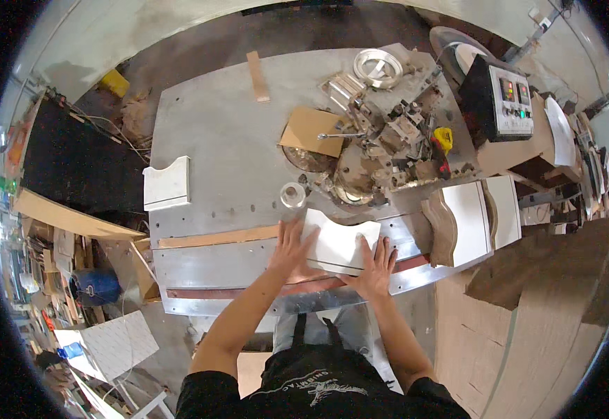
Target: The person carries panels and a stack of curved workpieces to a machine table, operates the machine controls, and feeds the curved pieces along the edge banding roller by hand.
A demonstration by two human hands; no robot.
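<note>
A white board (339, 244) with a concave, wavy far edge lies on the metal worktable (221, 146), close to its front edge. My left hand (292, 248) grips the board's left side, fingers pointing away from me. At its lower right corner, my right hand (374, 269) has the thumb on the white face and the fingers along the right side. Just beyond the board stands a small round clear guide or roller (292, 195). Behind it is a machine head (395, 146) with many metal parts.
A similar white board (167, 183) rests at the table's left edge. Stacked curved boards (461, 220) stand at the right. A brown panel (313, 131) with a wrench (339, 135) lies by the machine. A control box (503, 101) is at far right, and large wooden sheets (521, 342) lean at near right.
</note>
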